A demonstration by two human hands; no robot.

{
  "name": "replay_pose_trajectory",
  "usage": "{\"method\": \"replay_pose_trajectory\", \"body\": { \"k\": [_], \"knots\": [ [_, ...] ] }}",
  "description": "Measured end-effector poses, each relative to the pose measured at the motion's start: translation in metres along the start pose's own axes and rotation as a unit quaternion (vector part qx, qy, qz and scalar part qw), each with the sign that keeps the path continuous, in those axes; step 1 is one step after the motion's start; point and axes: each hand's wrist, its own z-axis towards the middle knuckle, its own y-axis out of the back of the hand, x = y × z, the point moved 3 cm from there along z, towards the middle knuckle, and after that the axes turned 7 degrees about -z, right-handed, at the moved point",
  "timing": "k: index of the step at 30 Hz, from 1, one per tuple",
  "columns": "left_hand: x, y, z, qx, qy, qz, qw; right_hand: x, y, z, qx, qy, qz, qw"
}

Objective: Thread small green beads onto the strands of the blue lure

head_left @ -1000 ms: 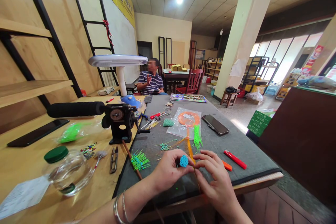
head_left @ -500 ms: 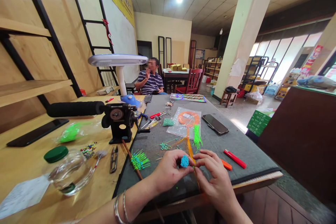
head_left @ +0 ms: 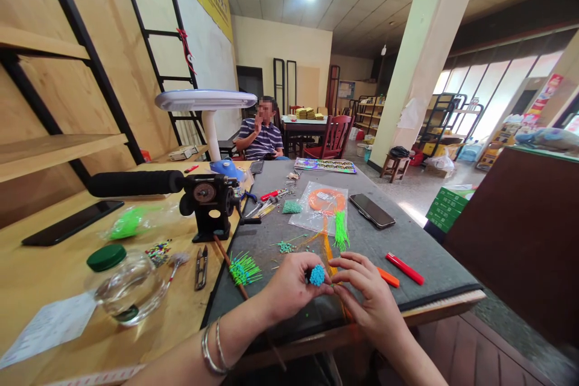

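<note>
my left hand (head_left: 292, 285) pinches a small blue beaded ball (head_left: 317, 275) between thumb and fingers, above the grey table mat (head_left: 398, 241); my right hand (head_left: 373, 301) curls just beside the ball, near orange strands (head_left: 326, 256), and i cannot tell if it grips them.

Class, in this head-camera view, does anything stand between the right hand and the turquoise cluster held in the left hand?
Nothing visible does: the right hand reaches toward the turquoise cluster in the left hand; orange strands lie beneath them.
</note>
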Motion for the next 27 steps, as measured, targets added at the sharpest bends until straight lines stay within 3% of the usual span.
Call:
{"method": "replay_pose_trajectory", "body": {
  "k": [4,13,22,27],
  "knots": [
    [-0.002,0.001,0.000,0.006,-0.003,0.014,1.000,0.002,-0.004,0.001,0.016,-0.007,0.018,1.000],
    [-0.010,0.003,-0.014,-0.005,0.060,0.052,0.997,0.009,-0.005,0.003,0.014,-0.002,0.014,1.000],
    [-0.012,0.008,-0.027,-0.026,0.015,0.123,0.992,0.018,-0.010,0.004,0.043,0.023,-0.003,0.999],
    [-0.021,0.023,-0.047,-0.018,0.016,0.167,0.986,0.019,-0.012,0.007,0.059,0.036,-0.009,0.998]
  ]
}}
